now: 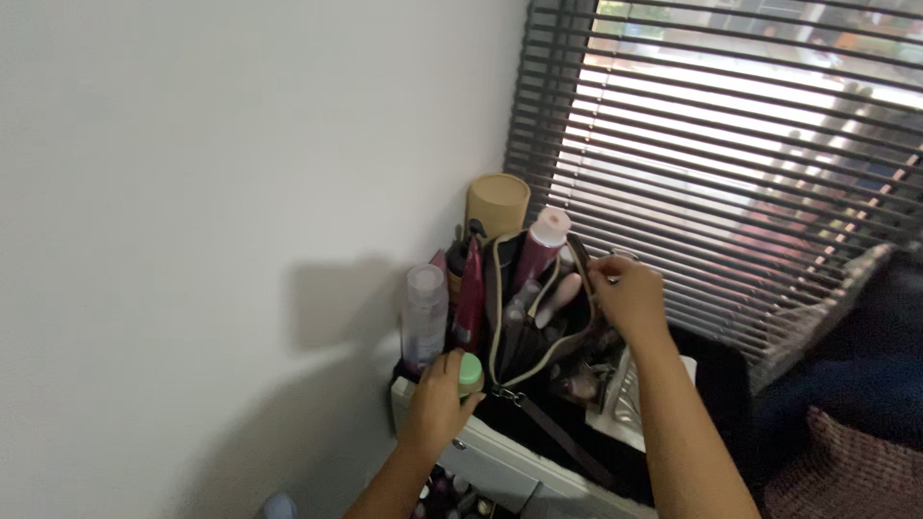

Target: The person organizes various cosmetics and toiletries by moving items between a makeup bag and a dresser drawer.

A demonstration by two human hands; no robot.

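Head view shows the left hand closed around a small green-capped jar, probably light and smooth, while the right hand pinches the rim of the soft, floppy brown zip pouch between them.

A tan cardboard tube stands before dark window blinds, beside a clear bottle.
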